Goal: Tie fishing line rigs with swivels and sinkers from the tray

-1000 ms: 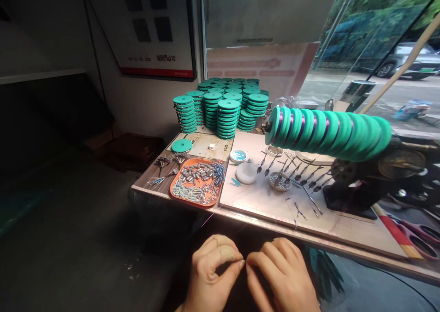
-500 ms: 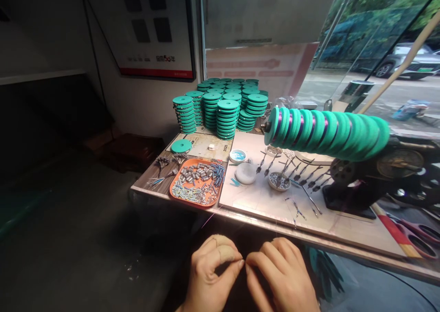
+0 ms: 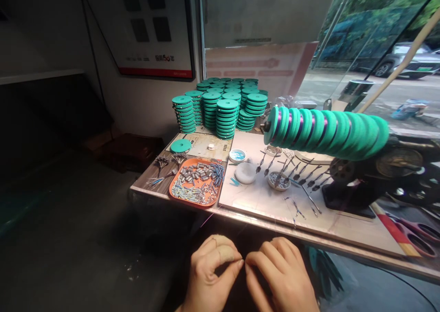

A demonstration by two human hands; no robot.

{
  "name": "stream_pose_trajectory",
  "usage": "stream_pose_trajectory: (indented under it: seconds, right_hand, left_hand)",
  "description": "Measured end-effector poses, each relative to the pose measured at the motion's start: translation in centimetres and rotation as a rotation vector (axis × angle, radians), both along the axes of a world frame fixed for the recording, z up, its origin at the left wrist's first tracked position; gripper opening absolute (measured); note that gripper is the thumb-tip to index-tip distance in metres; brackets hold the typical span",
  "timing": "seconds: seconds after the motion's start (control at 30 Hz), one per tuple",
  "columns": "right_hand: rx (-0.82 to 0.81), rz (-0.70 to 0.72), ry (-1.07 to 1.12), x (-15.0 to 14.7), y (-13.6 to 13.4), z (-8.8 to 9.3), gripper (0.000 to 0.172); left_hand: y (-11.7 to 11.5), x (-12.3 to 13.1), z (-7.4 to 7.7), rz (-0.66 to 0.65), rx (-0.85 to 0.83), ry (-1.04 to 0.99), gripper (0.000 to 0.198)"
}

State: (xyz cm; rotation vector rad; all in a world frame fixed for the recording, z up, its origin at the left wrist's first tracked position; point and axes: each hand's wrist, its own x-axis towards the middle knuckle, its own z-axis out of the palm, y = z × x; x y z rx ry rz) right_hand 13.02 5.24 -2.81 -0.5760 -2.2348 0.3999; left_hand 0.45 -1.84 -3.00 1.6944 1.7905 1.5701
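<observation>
My left hand (image 3: 215,270) and my right hand (image 3: 280,273) are held low in front of the table edge, their fingertips nearly touching. On the left, thumb and index finger press together in a pinch; skin-coloured tape wraps two fingers. The right thumb and index finger are pinched as well, with the other fingers curled. Whatever sits between the fingertips is too small to make out. A thin purple line (image 3: 207,220) shows just beyond the hands at the table edge. Nearest on the table is an orange tray (image 3: 174,195) of metal cylinders, blue and pale tubes and small metal rings.
A rod of green foam spools (image 3: 326,130) wound with purple line juts over the white board (image 3: 254,206). Stacked green spools (image 3: 228,119) stand behind. Small bowls (image 3: 278,187), a white round lid (image 3: 245,173), dark tackle pieces (image 3: 299,209) and scissors (image 3: 421,243) lie about.
The view has shifted very slightly. Both hands keep the same pinched pose, and nothing on the table has visibly moved.
</observation>
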Motion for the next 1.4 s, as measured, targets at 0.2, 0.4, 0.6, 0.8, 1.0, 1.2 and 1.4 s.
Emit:
stream_pose_trajectory:
  seconds: [0.2,0.4,0.6,0.8,1.0,1.2,1.4]
  right_hand:
    - [0.008,0.000,0.005,-0.08,-0.03,0.07,0.018]
    - [0.008,-0.011,-0.009,-0.12,-0.06,0.19,0.019]
    - [0.006,-0.020,-0.011,-0.14,-0.11,0.14,0.020]
    - [-0.025,-0.008,0.003,-0.15,-0.15,0.03,0.019]
    - [-0.024,-0.006,0.008,-0.21,-0.23,-0.02,0.019]
    - [-0.031,-0.006,0.016,-0.28,-0.29,-0.14,0.018]
    - [-0.064,0.003,0.040,-0.31,-0.36,-0.43,0.016]
  left_hand:
    - [0.13,-0.14,0.20,0.008,0.016,0.090,0.013]
    - [-0.03,-0.13,0.39,0.011,0.015,0.119,0.013]
    - [0.02,-0.14,0.37,0.010,0.004,0.108,0.014]
    - [0.08,-0.11,0.25,0.004,0.012,0.079,0.013]
    - [0.00,-0.12,0.32,-0.006,0.025,0.086,0.014]
    - [0.08,0.00,0.20,-0.018,0.035,0.089,0.015]
    - [0.01,-0.04,0.22,-0.016,0.036,0.089,0.016]
